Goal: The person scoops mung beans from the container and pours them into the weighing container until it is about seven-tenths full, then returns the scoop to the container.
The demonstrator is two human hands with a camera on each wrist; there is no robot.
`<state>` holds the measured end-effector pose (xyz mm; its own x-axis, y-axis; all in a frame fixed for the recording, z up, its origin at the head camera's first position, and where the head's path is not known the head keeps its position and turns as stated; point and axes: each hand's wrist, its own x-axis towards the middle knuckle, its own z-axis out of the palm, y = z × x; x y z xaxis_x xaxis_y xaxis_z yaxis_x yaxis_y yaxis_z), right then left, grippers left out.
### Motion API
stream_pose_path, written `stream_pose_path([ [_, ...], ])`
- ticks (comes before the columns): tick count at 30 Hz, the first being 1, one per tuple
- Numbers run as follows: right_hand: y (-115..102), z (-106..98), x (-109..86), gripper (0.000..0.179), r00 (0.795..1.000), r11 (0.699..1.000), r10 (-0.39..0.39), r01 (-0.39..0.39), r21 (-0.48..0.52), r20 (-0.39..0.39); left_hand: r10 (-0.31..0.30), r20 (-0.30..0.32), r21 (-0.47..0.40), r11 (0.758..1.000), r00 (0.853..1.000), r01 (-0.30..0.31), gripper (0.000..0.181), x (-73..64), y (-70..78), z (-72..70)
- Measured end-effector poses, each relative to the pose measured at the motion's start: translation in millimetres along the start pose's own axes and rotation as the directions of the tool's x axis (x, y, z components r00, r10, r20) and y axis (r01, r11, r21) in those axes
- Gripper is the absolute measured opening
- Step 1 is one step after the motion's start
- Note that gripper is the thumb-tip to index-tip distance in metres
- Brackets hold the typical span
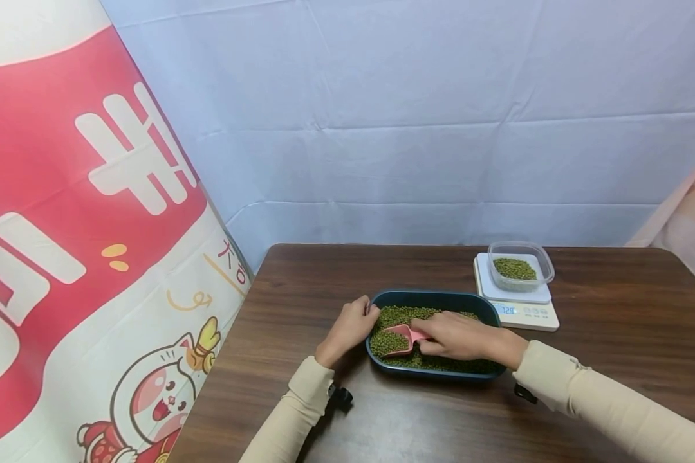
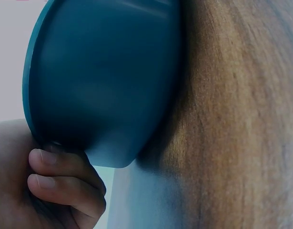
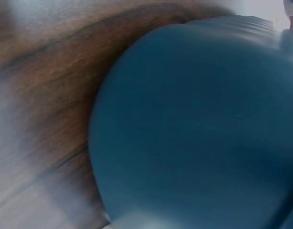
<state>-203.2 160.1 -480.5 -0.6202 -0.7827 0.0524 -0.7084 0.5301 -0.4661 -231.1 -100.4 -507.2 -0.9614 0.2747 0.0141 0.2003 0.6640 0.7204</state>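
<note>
A dark teal tub point(image 1: 434, 373) of small green beans point(image 1: 404, 313) stands on the table. At its left end, my left hand point(image 1: 347, 329) grips the rim; the left wrist view shows the curled fingers point(image 2: 65, 188) against the tub's wall point(image 2: 108, 71). Over the tub, my right hand point(image 1: 463, 335) holds a pink scoop point(image 1: 404, 330) by its handle. The scoop points left and carries a heap of beans, low among the others. Only the tub's outside point(image 3: 184, 119) fills most of the right wrist view, where the right hand itself is hidden.
Behind the tub on the right stands a white kitchen scale point(image 1: 518, 315) with a lit display, its digits hard to read. On it sits a clear plastic container point(image 1: 546, 276) with some green beans. A pale cloth point(image 1: 382, 161) hangs behind the brown table point(image 1: 313, 276).
</note>
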Motion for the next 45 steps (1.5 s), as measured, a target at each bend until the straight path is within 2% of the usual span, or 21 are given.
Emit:
stream_pose_path([
  [7, 5.8, 2.0, -3.6, 0.018, 0.998, 1.000, -0.019, 0.019, -0.002, -0.054, 0.003, 0.005, -0.008, 1.000, 1.000, -0.003, 0.032, 0.0, -0.3, 0.0],
  [25, 7.1, -5.9, -12.0, 0.019, 0.997, 0.999, 0.048, -0.048, -0.002, -0.067, 0.000, 0.015, -0.025, 1.000, 1.000, 0.000, 0.031, 0.2, -1.6, 0.1],
  [35, 9.7, -7.4, -18.2, 0.019, 0.994, 0.999, 0.030, -0.031, -0.009, -0.103, 0.007, 0.010, -0.020, 1.000, 1.000, -0.006, 0.031, 0.2, -2.8, 1.1],
  [45, 12.7, -8.6, -24.5, 0.024, 0.983, 0.999, -0.006, -0.002, -0.041, -0.181, 0.003, 0.019, -0.029, 1.000, 1.000, -0.003, 0.032, 0.3, -3.2, 0.7],
])
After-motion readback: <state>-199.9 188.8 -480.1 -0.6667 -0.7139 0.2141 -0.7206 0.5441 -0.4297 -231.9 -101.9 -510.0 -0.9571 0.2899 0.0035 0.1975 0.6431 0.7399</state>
